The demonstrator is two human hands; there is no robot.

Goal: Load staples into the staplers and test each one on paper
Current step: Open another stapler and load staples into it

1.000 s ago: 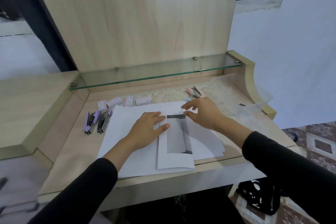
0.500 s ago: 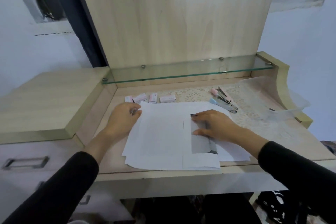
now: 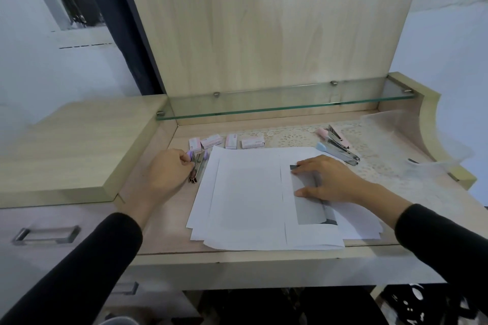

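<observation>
- Right now your left hand [image 3: 169,171] has its fingers curled on the lilac far end of the purple stapler [image 3: 196,166], pinching it. The stapler's metal body sticks out from under your fingertips at 3 o'clock of the hand and lies on the desk [image 3: 158,221].
- Your right hand [image 3: 324,179] lies flat with straight fingers, pressing on the paper [image 3: 248,198] over a grey printed panel and gripping nothing.
- The purple stapler sits just off the paper's left edge, at about 10 o'clock of the stack.
- Its long axis runs close to 12–6 o'clock: lilac end at 12, away from you, and bare metal nose at 6, toward you. Two metal rails show side by side; whether that is one opened stapler or two, you cannot tell.
- The paper is several loose white sheets fanned over one another, near the desk's front edge.
- Four staple boxes [image 3: 227,141] lie in a row at 12 o'clock of the paper.
- A pink stapler [image 3: 336,136] and a blue stapler [image 3: 339,152] lie together on a lace mat [image 3: 293,137] at 1 o'clock of your right hand.
- Behind them are a glass shelf [image 3: 290,107] and a pale wooden back panel [image 3: 264,21], and a clear tub [image 3: 390,124] stands at 2 o'clock.
- A drawer handle [image 3: 46,235] shows at 8 o'clock, with white walls on either side.
</observation>
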